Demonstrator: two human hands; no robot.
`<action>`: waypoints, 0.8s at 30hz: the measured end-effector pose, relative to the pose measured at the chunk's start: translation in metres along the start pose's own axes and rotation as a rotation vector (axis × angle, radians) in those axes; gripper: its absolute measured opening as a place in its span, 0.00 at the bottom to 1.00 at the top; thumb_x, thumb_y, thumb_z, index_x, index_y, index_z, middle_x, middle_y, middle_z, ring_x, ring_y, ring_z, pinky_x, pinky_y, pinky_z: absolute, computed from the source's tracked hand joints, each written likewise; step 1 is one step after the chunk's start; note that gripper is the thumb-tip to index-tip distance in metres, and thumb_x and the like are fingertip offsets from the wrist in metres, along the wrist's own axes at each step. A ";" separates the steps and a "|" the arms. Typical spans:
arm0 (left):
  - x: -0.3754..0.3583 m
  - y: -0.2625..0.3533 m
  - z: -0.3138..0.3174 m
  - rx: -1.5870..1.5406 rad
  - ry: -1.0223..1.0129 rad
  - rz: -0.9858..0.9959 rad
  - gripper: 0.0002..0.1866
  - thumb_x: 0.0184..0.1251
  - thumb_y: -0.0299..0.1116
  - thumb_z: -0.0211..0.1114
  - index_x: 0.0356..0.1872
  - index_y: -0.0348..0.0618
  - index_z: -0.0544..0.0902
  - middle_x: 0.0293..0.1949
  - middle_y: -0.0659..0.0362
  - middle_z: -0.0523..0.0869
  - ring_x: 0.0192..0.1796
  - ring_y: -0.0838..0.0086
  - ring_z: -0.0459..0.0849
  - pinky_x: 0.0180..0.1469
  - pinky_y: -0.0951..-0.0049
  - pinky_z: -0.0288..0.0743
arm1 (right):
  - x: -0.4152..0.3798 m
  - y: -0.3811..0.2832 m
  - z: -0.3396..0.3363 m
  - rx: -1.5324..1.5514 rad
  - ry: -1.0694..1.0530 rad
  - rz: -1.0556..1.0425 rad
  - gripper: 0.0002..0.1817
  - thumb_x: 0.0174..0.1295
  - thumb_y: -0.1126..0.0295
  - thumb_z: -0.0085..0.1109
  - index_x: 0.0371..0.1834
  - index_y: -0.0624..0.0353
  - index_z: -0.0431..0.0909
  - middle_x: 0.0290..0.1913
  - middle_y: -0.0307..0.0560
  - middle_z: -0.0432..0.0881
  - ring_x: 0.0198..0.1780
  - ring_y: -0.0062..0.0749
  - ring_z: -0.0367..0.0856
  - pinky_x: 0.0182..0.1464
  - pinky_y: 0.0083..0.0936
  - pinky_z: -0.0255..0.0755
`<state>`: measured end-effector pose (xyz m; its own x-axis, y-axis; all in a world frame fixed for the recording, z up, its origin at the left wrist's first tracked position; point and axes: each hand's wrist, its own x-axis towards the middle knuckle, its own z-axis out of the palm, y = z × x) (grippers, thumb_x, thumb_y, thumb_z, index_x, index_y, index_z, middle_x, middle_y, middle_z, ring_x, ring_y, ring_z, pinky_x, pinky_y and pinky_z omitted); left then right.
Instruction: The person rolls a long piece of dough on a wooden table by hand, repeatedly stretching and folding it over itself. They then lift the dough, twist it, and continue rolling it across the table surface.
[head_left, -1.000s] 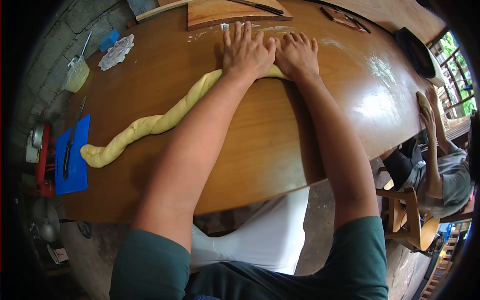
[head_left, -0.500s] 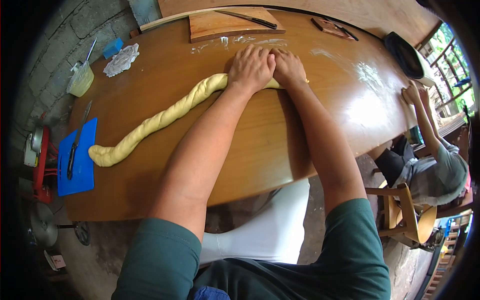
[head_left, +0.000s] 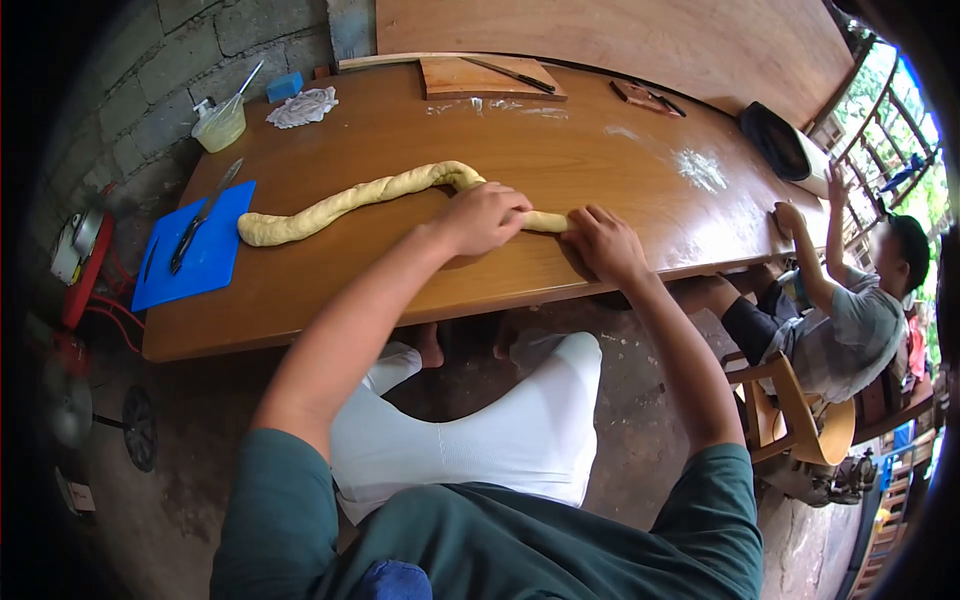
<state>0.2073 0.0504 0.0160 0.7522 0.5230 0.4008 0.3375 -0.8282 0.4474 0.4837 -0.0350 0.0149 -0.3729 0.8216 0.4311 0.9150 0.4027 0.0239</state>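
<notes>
A long, pale yellow rope of dough lies across the wooden table, its surface twisted and its left end thick and rounded. My left hand is closed around it right of a bend. A short, smoother stretch shows between my hands. My right hand grips the right end near the table's front edge, and its fingers hide the tip.
Left of the dough, a knife rests on a blue cutting board. At the back are a wooden board, a crumpled cloth and a tub. Flour dusts the right side, where another person sits.
Both hands have come nearer to me and moved apart, pulling the dough's right part closer and uncovering a stretch between them. The head view has shifted. The other person has raised one hand.
</notes>
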 end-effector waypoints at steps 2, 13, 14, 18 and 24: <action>-0.015 0.001 -0.021 0.140 -0.053 -0.022 0.21 0.74 0.38 0.67 0.64 0.44 0.86 0.60 0.47 0.89 0.66 0.49 0.84 0.73 0.50 0.72 | -0.019 -0.001 -0.015 0.026 -0.002 0.001 0.13 0.74 0.57 0.66 0.50 0.52 0.80 0.44 0.48 0.87 0.48 0.51 0.89 0.52 0.46 0.83; -0.067 -0.014 -0.026 0.680 0.135 -0.194 0.34 0.80 0.44 0.63 0.80 0.39 0.71 0.82 0.45 0.70 0.84 0.51 0.67 0.86 0.50 0.56 | -0.013 0.035 -0.026 -0.009 0.037 0.285 0.20 0.75 0.63 0.63 0.68 0.55 0.83 0.67 0.52 0.84 0.71 0.51 0.80 0.75 0.42 0.72; -0.057 0.006 -0.021 0.531 0.115 -0.119 0.35 0.79 0.43 0.64 0.81 0.37 0.70 0.83 0.44 0.68 0.85 0.51 0.66 0.87 0.50 0.55 | -0.005 -0.008 -0.029 0.211 0.008 0.380 0.21 0.77 0.62 0.62 0.68 0.58 0.83 0.69 0.54 0.84 0.73 0.53 0.78 0.76 0.43 0.71; -0.031 0.038 0.046 0.319 -0.066 -0.204 0.42 0.85 0.51 0.50 0.88 0.35 0.52 0.90 0.45 0.49 0.92 0.54 0.45 0.91 0.51 0.37 | 0.004 -0.059 0.030 0.121 -0.200 0.202 0.48 0.84 0.36 0.34 0.86 0.72 0.55 0.88 0.68 0.56 0.91 0.55 0.48 0.90 0.49 0.41; 0.059 -0.033 0.039 0.366 -0.152 -0.551 0.45 0.87 0.62 0.35 0.90 0.38 0.48 0.92 0.52 0.38 0.93 0.58 0.34 0.91 0.47 0.26 | 0.098 0.035 0.097 0.102 -0.339 0.405 0.55 0.80 0.26 0.27 0.90 0.67 0.49 0.92 0.62 0.47 0.93 0.51 0.40 0.91 0.53 0.32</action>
<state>0.2625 0.1002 -0.0062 0.4777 0.8763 0.0630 0.8441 -0.4777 0.2436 0.4643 0.0992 -0.0292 -0.0372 0.9967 0.0717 0.9826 0.0495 -0.1788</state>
